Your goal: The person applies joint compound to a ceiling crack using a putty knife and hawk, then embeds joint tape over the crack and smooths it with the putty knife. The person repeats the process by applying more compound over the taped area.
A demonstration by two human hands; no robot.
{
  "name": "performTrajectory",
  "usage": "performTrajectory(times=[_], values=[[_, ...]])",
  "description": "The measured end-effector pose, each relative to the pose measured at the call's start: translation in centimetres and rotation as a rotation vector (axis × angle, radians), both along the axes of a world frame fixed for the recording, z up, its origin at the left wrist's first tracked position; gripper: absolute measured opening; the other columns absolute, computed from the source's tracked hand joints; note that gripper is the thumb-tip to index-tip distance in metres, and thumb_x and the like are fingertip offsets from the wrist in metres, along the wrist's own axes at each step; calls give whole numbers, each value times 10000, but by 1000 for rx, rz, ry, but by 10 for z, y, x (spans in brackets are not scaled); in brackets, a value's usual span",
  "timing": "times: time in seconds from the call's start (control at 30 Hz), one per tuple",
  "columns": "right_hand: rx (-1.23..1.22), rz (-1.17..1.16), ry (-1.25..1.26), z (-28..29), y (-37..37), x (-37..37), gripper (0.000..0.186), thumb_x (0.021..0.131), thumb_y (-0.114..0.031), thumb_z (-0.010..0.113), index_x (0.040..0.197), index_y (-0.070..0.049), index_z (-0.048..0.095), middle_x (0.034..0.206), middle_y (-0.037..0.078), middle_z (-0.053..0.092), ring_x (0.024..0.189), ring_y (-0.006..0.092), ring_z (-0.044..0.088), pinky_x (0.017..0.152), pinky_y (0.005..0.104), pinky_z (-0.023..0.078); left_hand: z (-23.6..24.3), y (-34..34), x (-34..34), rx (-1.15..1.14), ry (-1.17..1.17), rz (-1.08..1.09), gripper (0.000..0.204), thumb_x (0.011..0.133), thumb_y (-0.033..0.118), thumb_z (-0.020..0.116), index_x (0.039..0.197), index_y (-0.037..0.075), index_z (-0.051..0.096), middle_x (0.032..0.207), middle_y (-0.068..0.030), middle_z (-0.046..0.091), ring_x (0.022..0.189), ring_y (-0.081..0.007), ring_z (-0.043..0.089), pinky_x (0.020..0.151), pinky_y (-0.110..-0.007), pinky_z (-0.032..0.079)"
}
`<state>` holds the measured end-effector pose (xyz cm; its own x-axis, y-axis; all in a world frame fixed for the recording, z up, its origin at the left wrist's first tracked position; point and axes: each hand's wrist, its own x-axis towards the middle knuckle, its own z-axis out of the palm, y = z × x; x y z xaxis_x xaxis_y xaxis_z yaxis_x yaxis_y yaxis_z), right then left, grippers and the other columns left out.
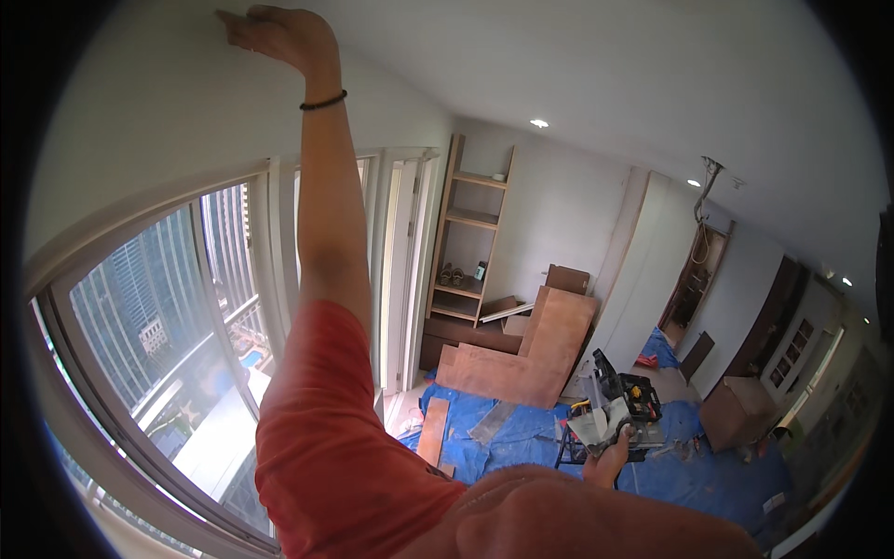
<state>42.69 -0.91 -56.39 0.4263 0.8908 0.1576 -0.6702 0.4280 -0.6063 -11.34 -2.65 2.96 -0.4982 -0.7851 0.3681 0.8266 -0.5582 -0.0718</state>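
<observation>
1. The left hand [284, 39] reached high by the pale wall [177, 112]; I couldn't tell what it gripped.
2. The right hand [611, 458] held a pale flat plate [589, 429] low, above the blue floor sheet [666, 483].

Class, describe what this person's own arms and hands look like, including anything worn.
The left arm has a plain orange-red short sleeve and a thin dark bracelet around the wrist. The left hand and right hand are both gloveless. No sleeve shows on the visible part of the right arm.
</observation>
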Motion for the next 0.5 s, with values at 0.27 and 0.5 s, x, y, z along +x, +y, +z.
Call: performTrajectory(times=[0.27,0.5], values=[[-57,-17,-24,-9,-20,-4,607,1079,-409,471,1529,-18,360,1507,159,481,1343,317,536,1080,460,487,34,40,-73,-384,-580,533,564,1021,106,486,1500,-129,303,1338,-296,458,1173,-379,475,992,-467,402],[-61,-110,15,-16,-52,12,597,1086,-394,462,1531,-9,360,1504,159,487,1337,323,542,1104,456,463,31,62,121,-129,-223,99,645,1022,123,499,1558,-99,218,1477,-354,313,1297,-459,379,1060,-555,330]])
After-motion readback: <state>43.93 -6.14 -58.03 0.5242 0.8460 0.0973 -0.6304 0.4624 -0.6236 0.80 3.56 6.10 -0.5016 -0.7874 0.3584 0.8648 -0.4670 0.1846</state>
